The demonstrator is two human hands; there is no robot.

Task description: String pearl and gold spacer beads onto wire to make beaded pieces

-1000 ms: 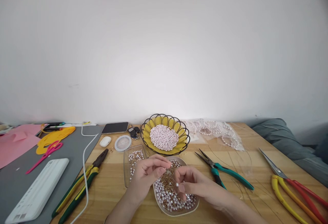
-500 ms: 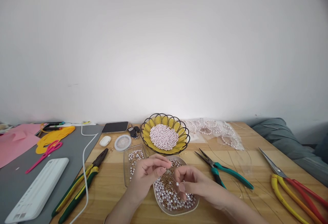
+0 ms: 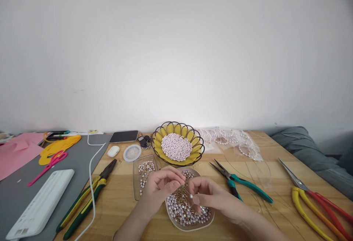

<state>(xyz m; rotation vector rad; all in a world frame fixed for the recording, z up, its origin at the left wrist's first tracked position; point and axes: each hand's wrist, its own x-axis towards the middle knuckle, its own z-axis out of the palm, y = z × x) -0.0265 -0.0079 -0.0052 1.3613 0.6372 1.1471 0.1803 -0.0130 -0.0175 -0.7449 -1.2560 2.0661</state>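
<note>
Over a shallow tray [image 3: 190, 228] of pearl and gold beads, both hands are pinched close together. My left hand [image 3: 162, 189] is closed, thumb against fingertips, on a thin thread whose end is hard to see. My right hand [image 3: 206, 196] is closed too, its thumb and forefinger at a single pearl bead [image 3: 191, 196] on the thread. The thin thread [image 3: 186, 190] spans the short gap between the hands. Left of the tray, partly behind my left hand, sits a clear box [image 3: 135, 182] with more beads.
A yellow basket [image 3: 198, 156] of pearl beads stands behind the tray. Teal-handled pliers [image 3: 248, 185] and large scissors [image 3: 303, 193] lie right; green-yellow pliers [image 3: 85, 200], a white cable [image 3: 91, 174] and a phone [image 3: 124, 136] lie left. Bagged bead strings [image 3: 231, 140] rest at the back.
Both hands hold nearly the same place above the tray. The pearl bead at my right fingertips has shifted very slightly; nothing was let go.
</note>
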